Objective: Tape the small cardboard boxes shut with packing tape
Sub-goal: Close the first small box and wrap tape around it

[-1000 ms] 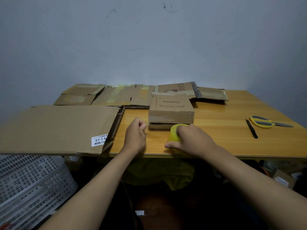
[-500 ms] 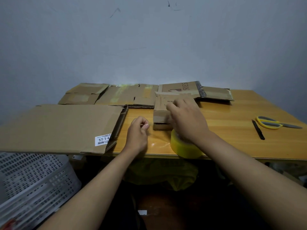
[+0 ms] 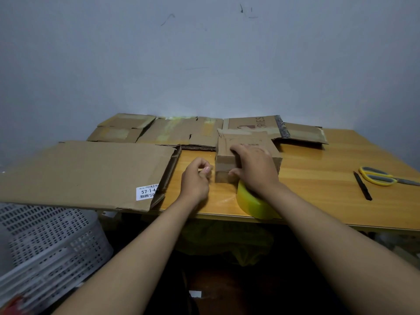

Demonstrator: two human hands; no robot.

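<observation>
Nearby, scissors (image 3: 379, 176) and pen (image 3: 362, 185) lie right of small box (image 3: 223, 155).

Dim, cool, even light leaves the wall (image 3: 204, 64) grey-blue. The worktop (image 3: 318, 169) shows soft glare toward its right. Below its edge everything sinks into shadow. Wide-angle bending curves the edges; detail is soft.

Glossy varnished wood is gleaming across the worktop (image 3: 318, 169); the small box (image 3: 227, 153) is showing matt brown cardboard; the tape roll (image 3: 254, 206) is looking smooth yellow plastic.
</observation>
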